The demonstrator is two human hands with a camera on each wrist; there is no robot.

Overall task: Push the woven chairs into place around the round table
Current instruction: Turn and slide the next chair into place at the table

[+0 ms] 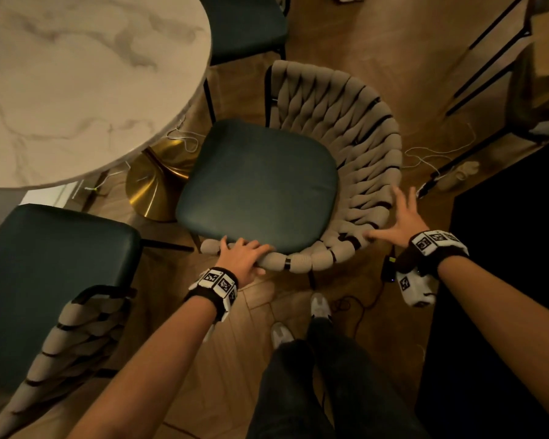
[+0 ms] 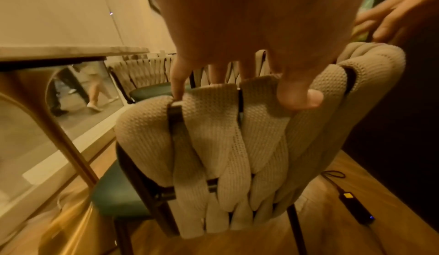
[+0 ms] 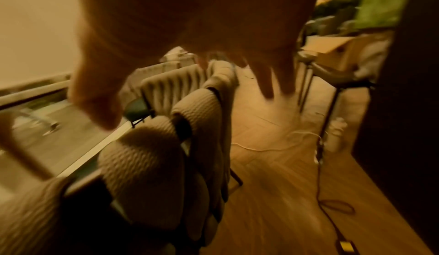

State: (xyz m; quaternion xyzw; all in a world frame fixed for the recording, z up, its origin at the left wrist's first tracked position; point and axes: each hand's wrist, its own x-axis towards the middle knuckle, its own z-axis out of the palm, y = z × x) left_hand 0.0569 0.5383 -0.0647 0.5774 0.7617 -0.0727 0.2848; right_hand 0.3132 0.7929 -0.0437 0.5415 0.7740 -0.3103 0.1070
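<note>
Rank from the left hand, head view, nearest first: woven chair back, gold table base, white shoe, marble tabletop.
1. Beige woven chair back: under the left hand.
2. White shoe and gold table base: too close to call.
3. Round marble tabletop: far upper left.

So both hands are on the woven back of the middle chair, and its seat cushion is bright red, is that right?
Not quite. The left hand and right hand are on the woven back of the middle chair, but its seat cushion is dark green, not red, as the head view shows.

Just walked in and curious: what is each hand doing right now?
Left hand: holding the top rail of the woven chair, fingers curled over it.
Right hand: open, fingers spread above the rail, gripping nothing.
</note>
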